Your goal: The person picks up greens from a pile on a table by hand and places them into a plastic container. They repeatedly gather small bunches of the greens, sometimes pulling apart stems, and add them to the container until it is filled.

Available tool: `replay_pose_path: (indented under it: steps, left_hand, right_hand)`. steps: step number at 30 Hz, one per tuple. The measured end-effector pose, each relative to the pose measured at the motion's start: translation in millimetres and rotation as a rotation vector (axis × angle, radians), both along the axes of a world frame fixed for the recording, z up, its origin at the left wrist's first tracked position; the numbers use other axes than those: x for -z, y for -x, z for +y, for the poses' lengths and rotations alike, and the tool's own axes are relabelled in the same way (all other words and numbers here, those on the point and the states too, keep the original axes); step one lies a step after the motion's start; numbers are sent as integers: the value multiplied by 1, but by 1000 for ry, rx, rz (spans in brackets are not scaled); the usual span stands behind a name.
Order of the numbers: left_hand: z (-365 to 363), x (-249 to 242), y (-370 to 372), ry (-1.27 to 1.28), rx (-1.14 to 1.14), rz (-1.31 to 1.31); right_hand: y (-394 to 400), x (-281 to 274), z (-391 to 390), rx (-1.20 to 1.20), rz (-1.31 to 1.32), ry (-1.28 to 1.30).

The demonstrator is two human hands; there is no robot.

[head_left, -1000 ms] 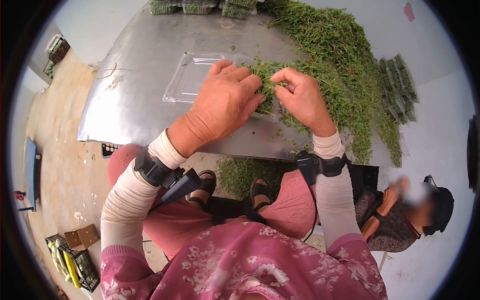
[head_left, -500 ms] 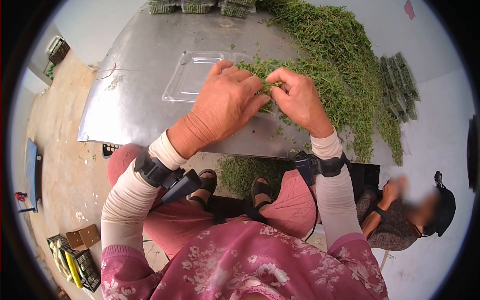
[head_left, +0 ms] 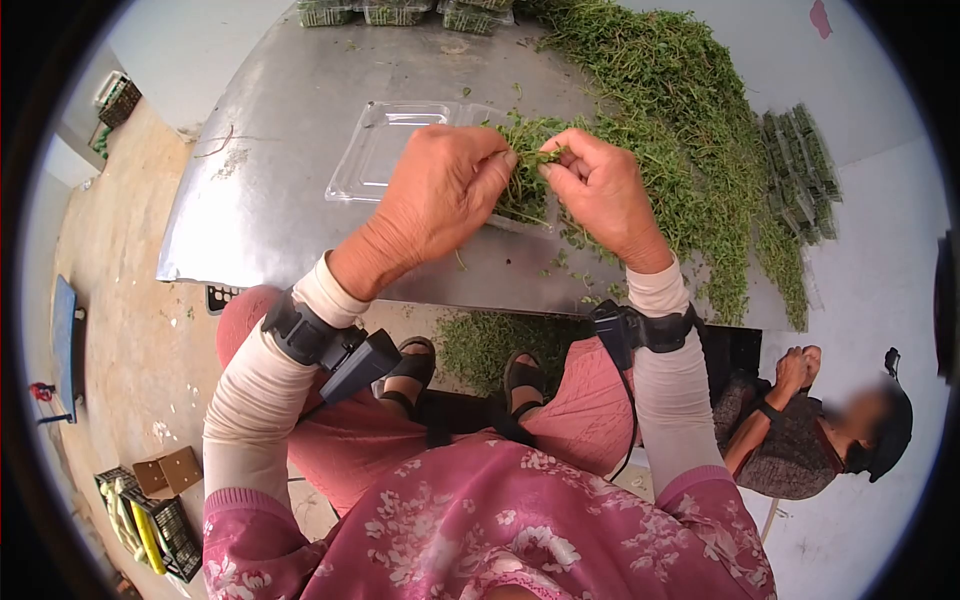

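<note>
Over an open clear plastic box [head_left: 349, 180] on the metal table, my left hand [head_left: 445, 190] pinches a green sprig with thumb and forefinger. Beside it, my right hand [head_left: 603, 190] pinches the other side of the sprig [head_left: 535, 158] between thumb and fingers. Below the hands, loose greens [head_left: 522, 196] fill the right half of the box, while the left half, partly behind my left hand, shows bare plastic. A large heap of greens [head_left: 680, 110] spreads to the right of my right hand.
Filled clear boxes [head_left: 395, 12] stand at the table's [head_left: 270, 150] far edge, more boxes [head_left: 800, 170] at the right. A co-worker [head_left: 800, 440] sits at the lower right. Greens [head_left: 480, 350] lie under the table. A black crate [head_left: 172, 535] is at the lower left.
My left hand has turned and its fingers have closed up into a pinch. The two hands are slightly farther apart, showing more of the greens in the box. The co-worker's hands have shifted.
</note>
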State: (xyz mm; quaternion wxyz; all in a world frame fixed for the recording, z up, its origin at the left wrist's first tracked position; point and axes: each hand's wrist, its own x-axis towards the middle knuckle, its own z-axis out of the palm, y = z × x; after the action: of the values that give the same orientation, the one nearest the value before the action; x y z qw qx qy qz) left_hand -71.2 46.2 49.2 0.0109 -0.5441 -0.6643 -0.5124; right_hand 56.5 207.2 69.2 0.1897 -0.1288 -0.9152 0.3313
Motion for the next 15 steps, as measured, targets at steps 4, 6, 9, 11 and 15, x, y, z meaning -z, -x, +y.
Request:
replay_pose_path:
  steps: [4,6,9,11,15]
  left_hand:
    - [-1,2,2,47,-18,-13]
    - [-1,1,3,48,-43,-29]
    - [-1,-1,5,49,-93,-43]
    - [-2,-4,5,36,-128,-45]
    - [4,0,8,-123,-227,198]
  right_hand:
    - [-1,0,3,7,40,-19]
    - [-1,1,7,18,44,-3]
    - [-2,2,16,42,45,0]
    - [-3,2,20,61,55,-2]
    - [-5,-2,30,110,86,-14]
